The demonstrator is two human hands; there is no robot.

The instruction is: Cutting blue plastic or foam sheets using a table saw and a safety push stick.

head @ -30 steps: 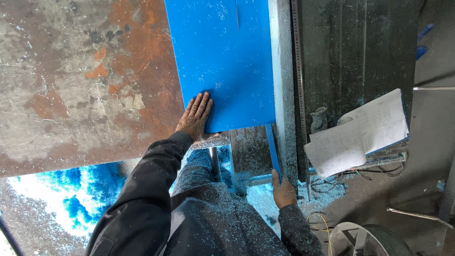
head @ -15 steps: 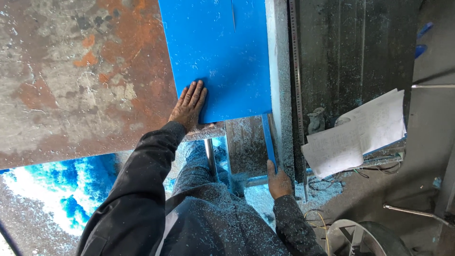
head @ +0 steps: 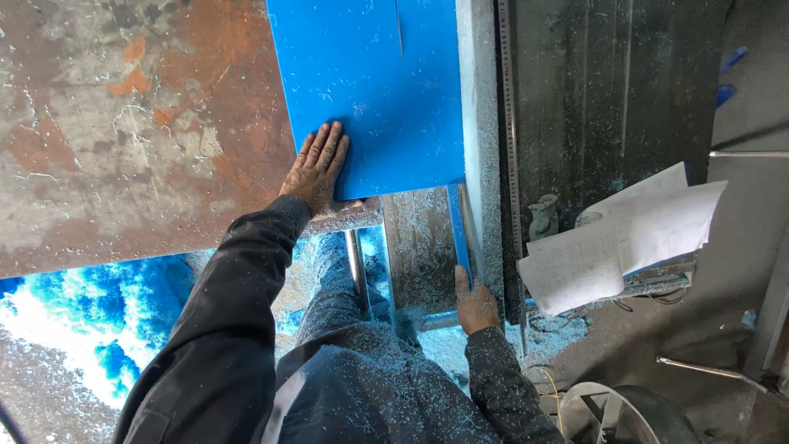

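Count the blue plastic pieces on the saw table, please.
2: a wide blue sheet under the left hand, and a narrow blue strip at the right hand. Others may be hidden.

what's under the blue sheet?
The blue sheet lies flat on the rusty metal table, with the left hand pressing its near corner. The table surface beneath the sheet is covered, so nothing else shows.
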